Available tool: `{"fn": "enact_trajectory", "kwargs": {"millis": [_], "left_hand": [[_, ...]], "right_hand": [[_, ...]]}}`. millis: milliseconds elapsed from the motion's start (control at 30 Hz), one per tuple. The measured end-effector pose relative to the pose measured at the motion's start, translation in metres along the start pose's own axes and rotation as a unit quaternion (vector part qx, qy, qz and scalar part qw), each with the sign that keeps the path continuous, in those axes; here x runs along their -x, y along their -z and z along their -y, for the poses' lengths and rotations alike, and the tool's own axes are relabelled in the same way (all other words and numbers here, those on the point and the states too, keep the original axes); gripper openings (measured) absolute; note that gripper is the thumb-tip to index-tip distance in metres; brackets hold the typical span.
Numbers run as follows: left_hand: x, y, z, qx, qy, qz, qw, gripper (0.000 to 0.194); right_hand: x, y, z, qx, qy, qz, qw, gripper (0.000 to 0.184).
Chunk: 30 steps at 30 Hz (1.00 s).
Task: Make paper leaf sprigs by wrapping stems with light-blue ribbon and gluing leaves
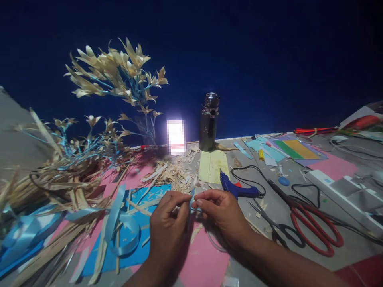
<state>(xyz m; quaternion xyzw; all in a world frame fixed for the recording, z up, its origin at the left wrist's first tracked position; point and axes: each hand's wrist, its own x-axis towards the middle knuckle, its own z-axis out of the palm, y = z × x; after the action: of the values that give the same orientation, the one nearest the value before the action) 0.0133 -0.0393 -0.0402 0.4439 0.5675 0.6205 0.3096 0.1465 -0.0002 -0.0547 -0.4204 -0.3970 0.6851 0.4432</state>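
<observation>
My left hand [170, 225] and my right hand [225, 217] meet at the middle of the table, fingertips pinched. Between them stands a short strip of light blue ribbon [192, 196]; both hands grip it, and its lower part is hidden by the fingers. Left of my left hand, a long curl of blue ribbon [127, 249] lies on a blue sheet [101, 263]. A blue glue gun [239, 188] rests just beyond my right hand, its nozzle over a yellow paper [211, 165]. A pink sheet [206, 259] lies beneath my hands.
To the right lie red-handled scissors [317, 227], smaller black scissors [278, 227] and a white power strip [344, 199] with cables. Behind stand a dark flask [208, 123] and a bright screen [176, 135]. Dried-leaf flowers [125, 79] and husk strips [66, 183] fill the left.
</observation>
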Motion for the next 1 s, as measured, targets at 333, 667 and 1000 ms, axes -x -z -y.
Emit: {"fn": "enact_trajectory", "kwargs": {"millis": [333, 667, 1000], "left_hand": [[0.005, -0.002, -0.001, 0.078, 0.078, 0.008, 0.994, 0.019], [0.010, -0.003, 0.008, 0.134, 0.191, 0.068, 0.970, 0.013], [0.000, 0.001, 0.010, 0.250, 0.270, 0.108, 0.924, 0.028]], "right_hand": [[-0.009, 0.005, -0.010, -0.039, 0.046, 0.058, 0.996, 0.029], [-0.007, 0.003, -0.003, 0.018, 0.056, 0.011, 0.998, 0.015], [-0.005, 0.001, -0.001, 0.010, 0.031, 0.000, 0.999, 0.010]]}}
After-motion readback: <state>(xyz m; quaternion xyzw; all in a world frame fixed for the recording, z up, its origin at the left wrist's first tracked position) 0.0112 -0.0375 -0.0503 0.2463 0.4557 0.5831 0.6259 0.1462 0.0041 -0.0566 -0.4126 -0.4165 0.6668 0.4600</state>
